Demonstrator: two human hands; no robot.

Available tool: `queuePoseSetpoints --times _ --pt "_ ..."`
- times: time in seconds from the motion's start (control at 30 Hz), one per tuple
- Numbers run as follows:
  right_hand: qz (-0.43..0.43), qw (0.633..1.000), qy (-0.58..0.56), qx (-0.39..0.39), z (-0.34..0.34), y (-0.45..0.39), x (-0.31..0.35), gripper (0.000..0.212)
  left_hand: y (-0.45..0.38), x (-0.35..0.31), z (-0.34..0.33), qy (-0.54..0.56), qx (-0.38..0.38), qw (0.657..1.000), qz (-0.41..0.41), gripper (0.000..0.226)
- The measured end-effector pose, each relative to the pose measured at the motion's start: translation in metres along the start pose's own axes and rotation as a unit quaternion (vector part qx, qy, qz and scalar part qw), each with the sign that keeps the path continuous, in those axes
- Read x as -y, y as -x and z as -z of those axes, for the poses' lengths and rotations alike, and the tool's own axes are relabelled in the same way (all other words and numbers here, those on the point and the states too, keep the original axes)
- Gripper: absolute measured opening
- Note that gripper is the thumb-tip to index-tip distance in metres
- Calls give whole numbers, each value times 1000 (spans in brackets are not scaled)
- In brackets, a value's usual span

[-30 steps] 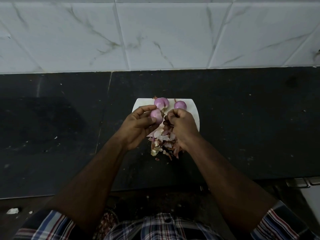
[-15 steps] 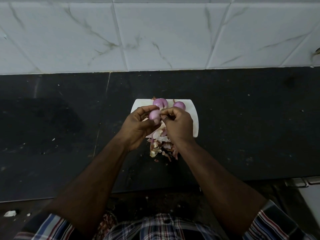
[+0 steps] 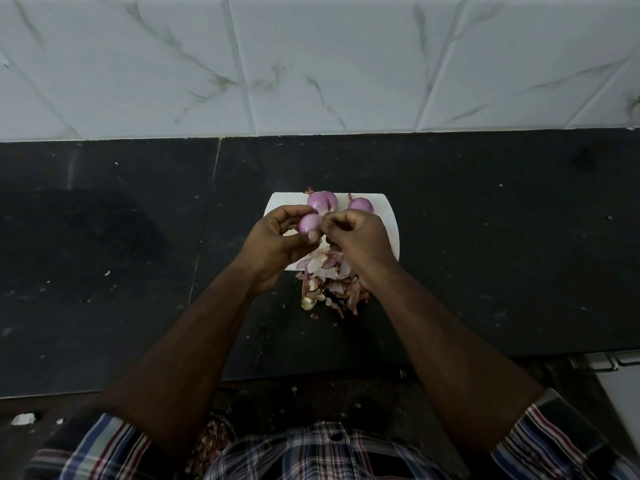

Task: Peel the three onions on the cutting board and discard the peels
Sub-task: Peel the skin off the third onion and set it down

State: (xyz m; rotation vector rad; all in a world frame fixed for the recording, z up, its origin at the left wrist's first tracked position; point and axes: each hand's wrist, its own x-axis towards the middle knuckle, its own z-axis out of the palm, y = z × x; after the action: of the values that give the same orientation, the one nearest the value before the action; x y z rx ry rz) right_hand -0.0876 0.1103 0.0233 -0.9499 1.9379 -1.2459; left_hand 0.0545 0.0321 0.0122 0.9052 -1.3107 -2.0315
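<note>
While both hands work above the small white rectangular cutting board [image 3: 390, 226], bare black stone counter [image 3: 502, 254] lies open at 3 and 9 o'clock. Left hand [image 3: 277, 242] curls thumb and fingers round a small peeled purple onion [image 3: 310, 223]. Right hand [image 3: 360, 237] pinches at that onion's right side; what its fingertips hold is hidden. Two more peeled purple onions [image 3: 322, 201] [image 3: 361, 204] rest at the board's 12 o'clock edge. Pile of dry papery peels [image 3: 329, 280] spills over the 6 o'clock edge onto the counter. Since a second ago, right hand has risen from the pile to the onion.
</note>
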Motion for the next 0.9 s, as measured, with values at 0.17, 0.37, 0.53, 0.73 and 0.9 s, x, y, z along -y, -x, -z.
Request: queuePoseSetpoints --times 0.17,0.37,0.53,0.73,0.9 --pt "-3 991 129 20 14 -8 -19 14 -10 -2 15 -27 -94 995 -17 44" --pt "60 981 178 -50 26 -8 -28 13 -35 -5 31 -267 -172 947 -46 44" --pt "68 979 191 -28 23 -12 -39 26 -58 2 28 -400 -136 906 -24 55" --pt "60 972 228 -3 18 -30 -49 43 -88 6 25 -422 -124 897 53 43" --pt "72 963 261 21 24 -42 -68 33 -110 11 24 -421 -109 897 78 46"
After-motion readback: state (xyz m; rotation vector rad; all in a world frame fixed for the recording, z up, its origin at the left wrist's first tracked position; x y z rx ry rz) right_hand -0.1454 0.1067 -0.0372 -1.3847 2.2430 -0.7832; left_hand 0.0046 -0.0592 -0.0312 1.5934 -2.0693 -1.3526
